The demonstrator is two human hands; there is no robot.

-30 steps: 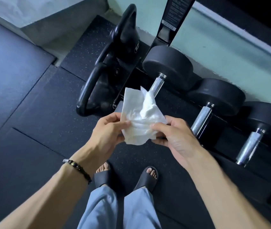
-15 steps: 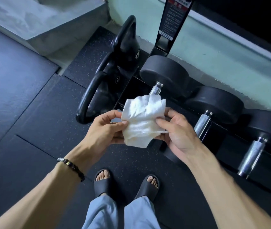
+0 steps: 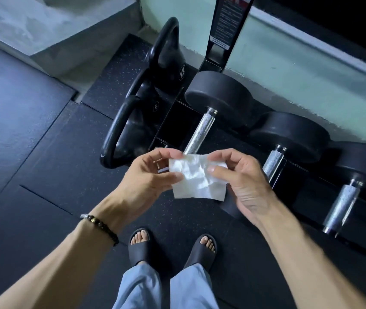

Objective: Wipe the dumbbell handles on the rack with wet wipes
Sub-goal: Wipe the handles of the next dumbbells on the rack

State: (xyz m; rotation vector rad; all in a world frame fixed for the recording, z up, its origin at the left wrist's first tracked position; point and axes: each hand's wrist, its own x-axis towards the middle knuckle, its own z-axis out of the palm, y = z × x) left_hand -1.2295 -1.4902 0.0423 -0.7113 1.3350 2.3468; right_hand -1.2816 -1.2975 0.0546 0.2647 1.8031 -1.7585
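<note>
Both hands pinch the wipe point(image 3: 197, 179) as I watch, left hand point(image 3: 148, 179) on its left edge and right hand point(image 3: 242, 181) on its right, holding it spread above the floor point(image 3: 43, 152) just in front of the rack point(image 3: 307, 192), below the nearest dumbbell handle point(image 3: 200, 132).

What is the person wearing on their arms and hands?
Both forearms are bare, with no sleeves and no gloves. The left hand has a bracelet of dark round beads on its wrist, with a few lighter, shiny beads at one end. The right hand has nothing on its wrist. I can see no watch or ring on either hand.
</note>
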